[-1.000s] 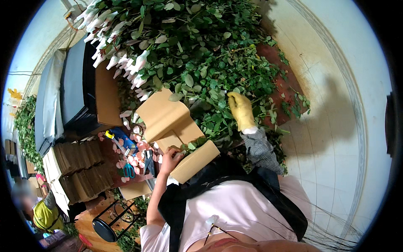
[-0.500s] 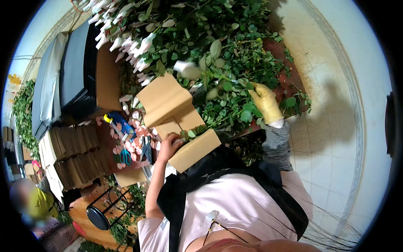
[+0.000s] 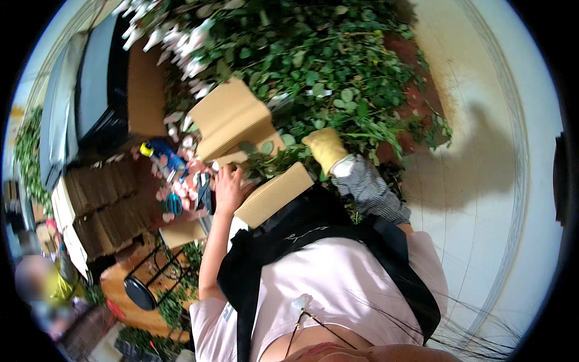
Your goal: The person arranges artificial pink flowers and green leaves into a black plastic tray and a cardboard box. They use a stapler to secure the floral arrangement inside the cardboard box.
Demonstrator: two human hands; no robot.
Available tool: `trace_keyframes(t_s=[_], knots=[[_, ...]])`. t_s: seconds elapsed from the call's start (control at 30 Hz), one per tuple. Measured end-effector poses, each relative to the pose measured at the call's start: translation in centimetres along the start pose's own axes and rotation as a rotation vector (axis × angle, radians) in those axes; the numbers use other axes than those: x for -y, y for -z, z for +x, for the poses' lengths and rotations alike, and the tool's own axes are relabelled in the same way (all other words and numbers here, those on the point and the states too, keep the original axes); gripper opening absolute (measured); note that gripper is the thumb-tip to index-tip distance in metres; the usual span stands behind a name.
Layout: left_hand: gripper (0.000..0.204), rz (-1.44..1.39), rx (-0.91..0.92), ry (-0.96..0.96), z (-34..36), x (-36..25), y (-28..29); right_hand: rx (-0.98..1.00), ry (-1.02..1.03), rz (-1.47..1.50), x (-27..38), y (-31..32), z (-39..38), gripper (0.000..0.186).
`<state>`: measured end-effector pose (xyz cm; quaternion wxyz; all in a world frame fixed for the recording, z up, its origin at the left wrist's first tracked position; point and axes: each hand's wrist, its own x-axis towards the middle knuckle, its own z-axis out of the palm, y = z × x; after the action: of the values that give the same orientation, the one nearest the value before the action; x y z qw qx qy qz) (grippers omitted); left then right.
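A folded corrugated cardboard sheet (image 3: 274,196) lies in front of me, its far flap raised. Leafy rose stems (image 3: 262,164) rest in its fold. My left hand (image 3: 229,188), bare, is at the sheet's left end with its fingers curled down over the fold; what is under them is hidden. My right hand (image 3: 327,149), in a yellow glove, is closed at the sheet's right end, where the leafy stems reach it. Its fingertips are blurred, and the rose head cannot be made out.
A heap of netted roses (image 3: 301,66) covers the table's far side. Left of the sheet are teal scissors (image 3: 174,204), a blue tool (image 3: 166,158) and loose pink petals. Stacked cardboard (image 3: 111,196), a large dark box (image 3: 105,90) and a black stool (image 3: 140,294) stand further left.
My right hand has come left and nearer, bringing a netted rose from above the heap to the cardboard. My left hand has shifted slightly left along the fold. The whole view has shifted a little.
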<state>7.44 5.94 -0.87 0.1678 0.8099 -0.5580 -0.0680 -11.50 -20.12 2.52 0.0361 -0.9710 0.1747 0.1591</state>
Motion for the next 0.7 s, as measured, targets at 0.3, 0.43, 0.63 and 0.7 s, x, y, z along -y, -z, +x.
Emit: trace_keyframes(t_s=[0.3, 0.43, 0.63, 0.7], knots=[[0.049, -0.264, 0.15, 0.058, -0.2, 1.7, -2.3, 0.151, 0.076, 1.291, -7.7, -3.3, 0.2, 0.055], [0.049, -0.409, 0.089, 0.13, -1.0, 1.3, -2.1, -0.361, -0.252, 1.066, -11.9, 3.8, 4.3, 0.033], [0.051, -0.323, 0.14, 0.042, 1.0, 0.8, -1.5, -0.911, -0.25, -0.15, -21.7, -3.9, 11.5, 0.017], [0.051, -0.303, 0.118, 0.077, -0.3, 2.0, -2.2, -0.72, -0.398, 0.013, -20.6, -0.9, 13.1, 0.014]])
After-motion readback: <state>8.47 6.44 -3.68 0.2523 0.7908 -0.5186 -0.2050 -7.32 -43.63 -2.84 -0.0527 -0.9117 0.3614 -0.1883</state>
